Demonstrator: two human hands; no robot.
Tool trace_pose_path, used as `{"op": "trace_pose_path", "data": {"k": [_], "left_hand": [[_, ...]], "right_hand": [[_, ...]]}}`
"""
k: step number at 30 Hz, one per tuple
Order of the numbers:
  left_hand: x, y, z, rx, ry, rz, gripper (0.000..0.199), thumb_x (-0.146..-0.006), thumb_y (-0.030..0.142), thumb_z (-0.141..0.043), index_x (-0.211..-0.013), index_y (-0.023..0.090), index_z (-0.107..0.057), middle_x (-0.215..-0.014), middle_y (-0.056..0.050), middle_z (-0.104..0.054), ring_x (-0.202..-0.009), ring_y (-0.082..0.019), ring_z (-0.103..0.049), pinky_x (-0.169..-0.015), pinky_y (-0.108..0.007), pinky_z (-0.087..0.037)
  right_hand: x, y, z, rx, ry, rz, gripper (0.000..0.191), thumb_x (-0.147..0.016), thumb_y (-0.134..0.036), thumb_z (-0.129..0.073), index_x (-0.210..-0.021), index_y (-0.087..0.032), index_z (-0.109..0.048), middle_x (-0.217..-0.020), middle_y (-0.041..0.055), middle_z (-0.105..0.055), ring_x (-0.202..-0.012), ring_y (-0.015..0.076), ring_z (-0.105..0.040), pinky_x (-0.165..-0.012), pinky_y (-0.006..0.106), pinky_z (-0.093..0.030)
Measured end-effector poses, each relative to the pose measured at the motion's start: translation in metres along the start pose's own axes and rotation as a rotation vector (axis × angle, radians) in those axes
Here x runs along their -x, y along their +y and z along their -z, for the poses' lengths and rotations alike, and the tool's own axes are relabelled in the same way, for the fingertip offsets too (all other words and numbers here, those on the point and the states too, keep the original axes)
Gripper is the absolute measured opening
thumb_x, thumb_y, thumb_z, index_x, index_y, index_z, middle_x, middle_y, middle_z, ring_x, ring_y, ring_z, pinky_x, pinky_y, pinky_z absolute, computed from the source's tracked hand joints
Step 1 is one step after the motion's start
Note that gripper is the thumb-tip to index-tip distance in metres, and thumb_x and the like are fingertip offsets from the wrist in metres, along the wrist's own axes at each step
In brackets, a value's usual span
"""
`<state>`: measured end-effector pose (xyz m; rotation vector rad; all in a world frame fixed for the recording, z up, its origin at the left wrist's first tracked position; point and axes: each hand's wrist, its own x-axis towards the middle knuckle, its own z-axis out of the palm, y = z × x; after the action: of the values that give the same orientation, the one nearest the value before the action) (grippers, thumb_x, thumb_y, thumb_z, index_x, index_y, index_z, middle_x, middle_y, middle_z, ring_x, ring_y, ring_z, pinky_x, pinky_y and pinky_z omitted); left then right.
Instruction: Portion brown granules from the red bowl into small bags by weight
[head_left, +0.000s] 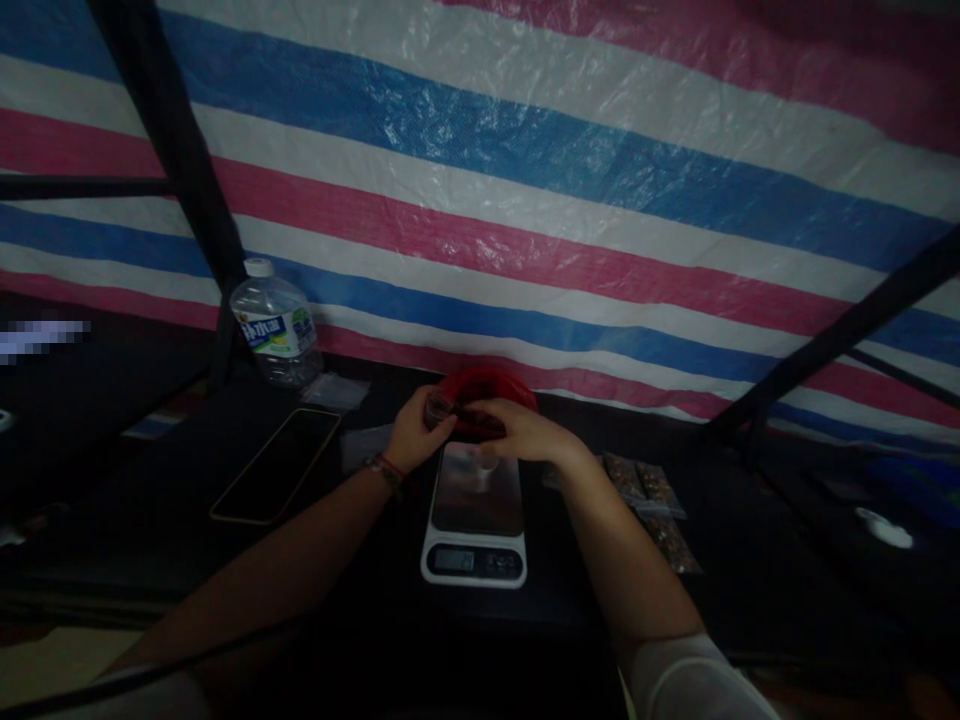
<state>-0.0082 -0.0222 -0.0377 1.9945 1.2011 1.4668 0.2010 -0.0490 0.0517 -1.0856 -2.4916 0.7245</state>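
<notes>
Presently: your left hand (420, 425) pinches a small round container (437, 408), fingers closed on it. Your right hand (517, 432) meets it from three o'clock, closed on something indistinct. Both hover above the kitchen scale (475, 520), red bowl (487, 385) at twelve o'clock.

- woven plastic tarp (525, 200) behind, crinkled, with a dull sheen
- kitchen scale (474, 515): white plastic body, glossy reflective platform
- water bottle (274, 325): clear ribbed plastic, white cap, paper-like label
- phone (276, 465): smooth glossy glass face
- red bowl (487, 385): shiny plastic
- small packets (654, 500): clear film
- table (150, 520): dark, matt
</notes>
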Motion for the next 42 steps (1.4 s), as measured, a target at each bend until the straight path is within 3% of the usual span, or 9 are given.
{"op": "trace_pose_path", "data": {"k": [3, 10, 16, 20, 24, 29, 34, 39, 42], "left_hand": [[0.001, 0.003, -0.005, -0.056, -0.050, -0.024, 0.044, -0.074, 0.034, -0.064, -0.112, 0.018, -0.051, -0.101, -0.007, -0.064, -0.093, -0.022, -0.063, -0.085, -0.036, -0.050], [0.003, 0.010, -0.010, -0.099, -0.095, -0.064, 0.060, -0.064, 0.035, -0.074, -0.117, 0.018, -0.053, -0.113, -0.010, -0.063, -0.106, -0.028, -0.061, -0.095, -0.040, -0.047], [0.002, 0.003, -0.008, 0.143, -0.076, -0.005, 0.077, -0.074, 0.039, -0.069, -0.140, 0.016, -0.036, -0.133, -0.014, -0.055, -0.118, -0.026, -0.057, -0.100, -0.041, -0.046], [-0.001, -0.004, -0.012, 0.259, -0.112, 0.069, 0.050, -0.076, 0.040, -0.067, -0.119, 0.016, -0.058, -0.117, -0.011, -0.066, -0.106, -0.024, -0.064, -0.096, -0.040, -0.050], [-0.003, -0.002, -0.012, 0.400, -0.122, 0.138, 0.040, -0.075, 0.041, -0.069, -0.105, 0.015, -0.064, -0.106, -0.011, -0.070, -0.098, -0.022, -0.067, -0.091, -0.039, -0.052], [-0.005, 0.005, -0.003, 0.409, -0.133, 0.151, 0.034, -0.081, 0.046, -0.062, -0.096, 0.016, -0.070, -0.101, -0.010, -0.071, -0.095, -0.022, -0.066, -0.089, -0.037, -0.052], [-0.009, -0.001, -0.001, 0.320, -0.021, 0.165, 0.032, -0.078, 0.047, -0.063, -0.082, 0.017, -0.072, -0.090, -0.007, -0.071, -0.088, -0.020, -0.065, -0.084, -0.033, -0.052], [-0.012, -0.007, -0.002, 0.221, 0.068, 0.314, 0.029, -0.070, 0.046, -0.069, -0.070, 0.016, -0.068, -0.072, -0.003, -0.067, -0.068, -0.016, -0.062, -0.067, -0.029, -0.050], [-0.011, -0.002, -0.001, 0.202, 0.058, 0.267, 0.027, -0.072, 0.044, -0.067, -0.067, 0.017, -0.067, -0.070, -0.002, -0.066, -0.068, -0.016, -0.061, -0.065, -0.027, -0.049]], "right_hand": [[-0.007, -0.015, -0.006, -0.093, 0.165, 0.051, 0.039, -0.088, -0.027, -0.057, -0.127, -0.023, -0.059, -0.118, 0.0082, -0.065, -0.101, 0.0199, -0.062, -0.089, 0.035, -0.047], [-0.021, -0.011, -0.023, 0.052, 0.194, 0.058, 0.013, -0.083, -0.014, -0.061, -0.077, -0.017, -0.072, -0.077, 0.0031, -0.068, -0.074, 0.0161, -0.061, -0.073, 0.029, -0.045], [-0.021, -0.003, -0.016, 0.174, 0.464, 0.049, 0.016, -0.086, -0.010, -0.055, -0.092, -0.015, -0.069, -0.096, 0.0100, -0.069, -0.093, 0.0218, -0.060, -0.086, 0.036, -0.044], [-0.022, 0.004, -0.020, 0.145, 0.420, 0.053, 0.018, -0.087, -0.011, -0.054, -0.094, -0.018, -0.069, -0.097, 0.0074, -0.070, -0.094, 0.0207, -0.061, -0.088, 0.035, -0.044], [-0.023, 0.011, -0.024, -0.055, 0.459, -0.019, 0.030, -0.082, -0.018, -0.063, -0.111, -0.020, -0.066, -0.099, 0.0045, -0.071, -0.088, 0.0178, -0.064, -0.081, 0.031, -0.048], [-0.026, 0.022, -0.028, -0.179, 0.443, -0.099, 0.014, -0.082, -0.024, -0.060, -0.085, -0.019, -0.073, -0.085, 0.0028, -0.072, -0.076, 0.0165, -0.065, -0.072, 0.028, -0.048], [-0.029, 0.034, -0.032, -0.208, 0.497, -0.150, 0.014, -0.078, -0.029, -0.064, -0.080, -0.018, -0.073, -0.080, 0.0026, -0.071, -0.073, 0.0163, -0.064, -0.068, 0.027, -0.047], [-0.032, 0.039, -0.033, -0.262, 0.473, -0.183, 0.016, -0.077, -0.030, -0.064, -0.078, -0.016, -0.071, -0.075, 0.0022, -0.070, -0.067, 0.0150, -0.061, -0.063, 0.025, -0.044], [-0.032, 0.040, -0.032, -0.247, 0.524, -0.215, 0.016, -0.078, -0.029, -0.062, -0.079, -0.017, -0.072, -0.078, 0.0027, -0.071, -0.070, 0.0154, -0.062, -0.067, 0.026, -0.045]]}}
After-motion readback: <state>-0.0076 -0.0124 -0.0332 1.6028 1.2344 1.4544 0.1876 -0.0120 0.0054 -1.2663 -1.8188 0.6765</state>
